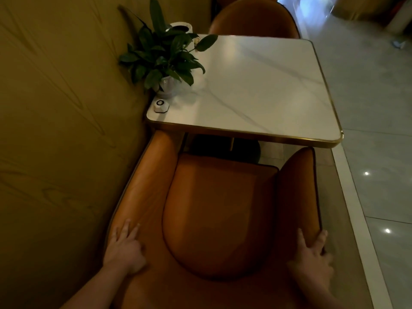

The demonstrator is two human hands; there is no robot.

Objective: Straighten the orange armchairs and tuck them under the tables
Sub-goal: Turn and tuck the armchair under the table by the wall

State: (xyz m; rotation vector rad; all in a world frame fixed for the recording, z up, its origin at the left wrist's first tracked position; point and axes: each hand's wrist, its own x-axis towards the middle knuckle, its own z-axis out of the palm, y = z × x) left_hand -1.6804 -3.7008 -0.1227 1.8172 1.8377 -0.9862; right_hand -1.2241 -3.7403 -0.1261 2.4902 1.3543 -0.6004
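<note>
While we stand behind the orange leather armchair (220, 210),
our left hand (126, 248) presses flat, fingers straight; our right hand (312, 253) fingers clasp its arm.

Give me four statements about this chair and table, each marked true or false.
1. The left hand and right hand both rest on the near armchair. True.
2. The potted plant stands on the floor. False: it stands on the table, by the wall.
3. A second armchair stands at the table's far side. True.
4. The near armchair's seat is hidden under the table. False: the whole seat cushion shows, short of the table's edge.
</note>
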